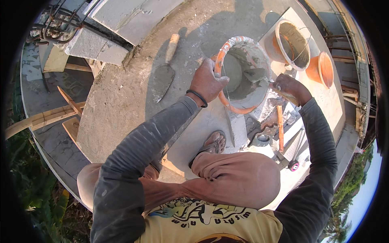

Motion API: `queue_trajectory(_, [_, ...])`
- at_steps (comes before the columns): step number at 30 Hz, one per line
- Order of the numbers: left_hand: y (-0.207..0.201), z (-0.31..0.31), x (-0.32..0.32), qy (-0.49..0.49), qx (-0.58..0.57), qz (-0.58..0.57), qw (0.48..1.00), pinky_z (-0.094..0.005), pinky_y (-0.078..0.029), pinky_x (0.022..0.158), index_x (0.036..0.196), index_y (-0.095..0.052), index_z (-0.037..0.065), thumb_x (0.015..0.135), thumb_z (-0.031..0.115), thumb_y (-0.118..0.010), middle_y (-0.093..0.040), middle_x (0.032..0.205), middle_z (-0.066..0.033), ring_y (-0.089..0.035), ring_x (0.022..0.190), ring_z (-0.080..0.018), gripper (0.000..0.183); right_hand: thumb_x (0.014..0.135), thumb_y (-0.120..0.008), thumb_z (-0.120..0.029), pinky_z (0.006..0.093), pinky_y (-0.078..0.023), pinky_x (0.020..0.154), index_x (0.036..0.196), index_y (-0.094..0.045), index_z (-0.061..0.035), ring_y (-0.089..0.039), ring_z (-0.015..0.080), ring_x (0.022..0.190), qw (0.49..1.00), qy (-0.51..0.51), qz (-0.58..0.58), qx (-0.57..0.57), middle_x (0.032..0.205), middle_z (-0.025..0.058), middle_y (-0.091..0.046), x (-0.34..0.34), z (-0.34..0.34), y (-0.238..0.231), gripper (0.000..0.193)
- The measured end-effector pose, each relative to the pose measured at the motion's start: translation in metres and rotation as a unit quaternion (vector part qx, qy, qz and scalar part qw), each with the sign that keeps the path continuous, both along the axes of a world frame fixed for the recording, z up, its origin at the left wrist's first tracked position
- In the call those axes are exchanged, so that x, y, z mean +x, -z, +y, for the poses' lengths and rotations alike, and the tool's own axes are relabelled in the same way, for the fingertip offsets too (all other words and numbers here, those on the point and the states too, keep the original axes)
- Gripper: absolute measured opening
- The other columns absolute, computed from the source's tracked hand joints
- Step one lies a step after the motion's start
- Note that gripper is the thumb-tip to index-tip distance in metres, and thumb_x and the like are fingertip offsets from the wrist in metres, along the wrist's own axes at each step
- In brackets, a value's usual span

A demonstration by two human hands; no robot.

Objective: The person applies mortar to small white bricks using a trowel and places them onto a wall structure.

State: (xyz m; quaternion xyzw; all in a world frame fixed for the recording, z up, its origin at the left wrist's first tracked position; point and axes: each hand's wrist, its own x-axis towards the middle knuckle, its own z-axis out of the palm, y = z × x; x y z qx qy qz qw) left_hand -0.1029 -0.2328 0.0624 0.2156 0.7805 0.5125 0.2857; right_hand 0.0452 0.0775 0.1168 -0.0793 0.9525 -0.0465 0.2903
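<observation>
My left hand point(206, 81) grips the near-left rim of an orange bucket point(222, 56) smeared with grey mortar, thumb over the edge. The bucket is tilted, so its mouth faces me, and wet grey mortar point(232, 73) lies inside. Closed at the bucket's right rim, my right hand point(291, 87) holds a trowel point(254, 74) whose blade reaches into the bucket against the mortar. Its handle is mostly hidden by my fingers. Left of the bucket, a second trowel point(163, 81) with a wooden handle lies on the concrete, its blade coated in mortar.
Two more orange buckets, a larger one point(306, 46) and a smaller one point(326, 69), stand at the right. Below them lie a wooden-handled tool point(280, 127), a tape measure point(293, 165) and rubble. White blocks point(125, 16) and bent rebar point(52, 24) occupy the upper left.
</observation>
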Motion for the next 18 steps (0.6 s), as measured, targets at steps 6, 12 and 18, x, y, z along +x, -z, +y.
queue_trajectory(6, [-0.001,0.008,0.009,-0.002,0.0,0.022,1.0,-0.0327,-0.052,0.069,0.099,-0.052,-0.001,0.076,0.019,-0.078,-0.059,0.084,-0.0093,-0.06,0.075,-0.0167,0.04,0.096,-0.059,-0.039,0.0375,-0.052,0.067,0.094,-0.067,0.0006,-0.064,0.0277,0.079,0.963,0.24,0.046,-0.117,0.087,0.0159,-0.059,-0.01,0.001,0.02,0.04])
queue_trajectory(12, [-0.001,0.006,-0.014,0.024,-0.062,0.053,0.996,-0.0348,-0.051,0.07,0.096,-0.052,0.0,0.075,0.024,-0.078,-0.059,0.084,-0.0109,-0.06,0.075,-0.0194,0.041,0.092,-0.062,-0.055,0.0272,-0.046,0.058,0.09,-0.067,-0.0016,-0.055,0.0123,0.065,0.894,0.388,0.02,-0.224,0.074,0.0037,-0.056,-0.013,0.0,0.001,0.053])
queue_trajectory(18, [0.032,-0.005,-0.046,0.034,-0.084,-0.003,0.996,-0.0365,-0.052,0.075,0.1,-0.055,-0.003,0.074,0.029,-0.078,-0.062,0.09,-0.0167,-0.064,0.083,-0.0235,0.048,0.089,-0.068,-0.05,0.0258,-0.044,0.061,0.092,-0.066,-0.0034,-0.054,0.0093,0.068,0.874,0.362,0.086,-0.314,0.075,-0.0017,-0.056,0.014,-0.011,0.01,0.047])
